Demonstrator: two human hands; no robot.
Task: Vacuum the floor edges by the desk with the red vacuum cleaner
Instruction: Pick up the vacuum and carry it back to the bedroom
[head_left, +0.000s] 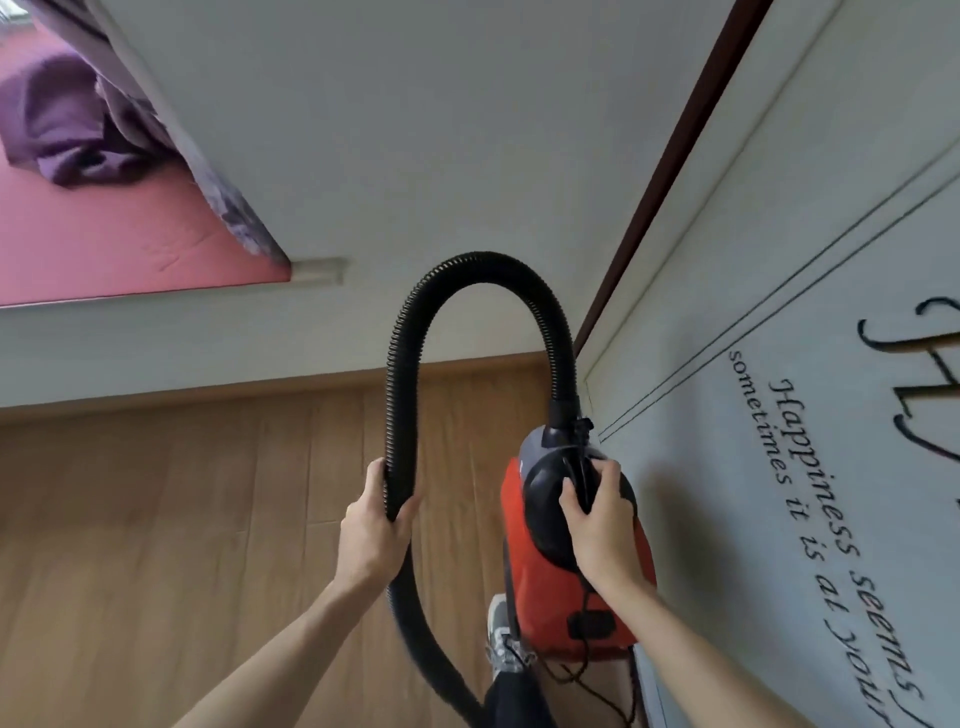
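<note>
Red vacuum cleaner (527, 587), a rounded canister of glossy plastic with a black domed top (543, 493), sits low and right of centre, just beside a pale matte panel (727, 234) printed with black cursive lettering and 2 thin parallel lines. The right hand (597, 525) has its fingers curled over the black carry handle on the dome. A ribbed, corrugated black hose (483, 266) rises from the canister's grey collar, arches in a tall loop and comes down to the left hand (371, 530), whose fingers and thumb wrap tightly round it; below that grasp the hose trails on, blurred. A thin black cord (586, 608) hangs against the red shell. Under the canister are a grey laced shoe (500, 636) and a wood-grain plank floor (182, 519). At upper left, a crumpled purple blanket (62, 119) lies on a smooth pink mattress (104, 234).
</note>
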